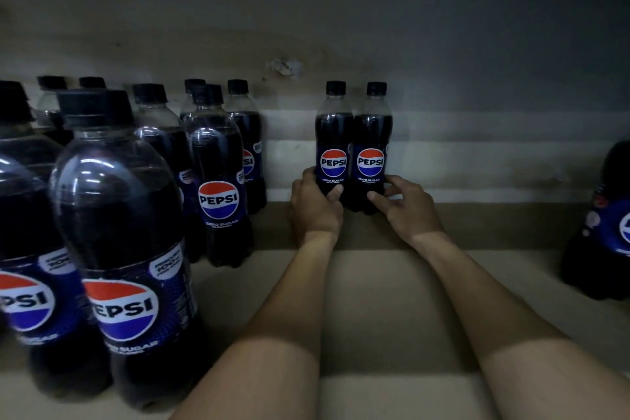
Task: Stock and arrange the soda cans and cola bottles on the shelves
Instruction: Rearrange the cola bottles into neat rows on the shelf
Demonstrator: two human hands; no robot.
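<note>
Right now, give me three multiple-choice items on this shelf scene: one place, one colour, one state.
1. On the shelf, the left Pepsi bottle and right Pepsi bottle stand: A at the front edge; B at the back wall; C on their sides.
2. Their caps are: A black; B red; C white.
3. The left hand: A hangs idle; B lies flat; C grips the left Pepsi bottle.
Answers: B, the wall is right behind them; A, both caps show black; C, thumb and fingers curl round its base.
</note>
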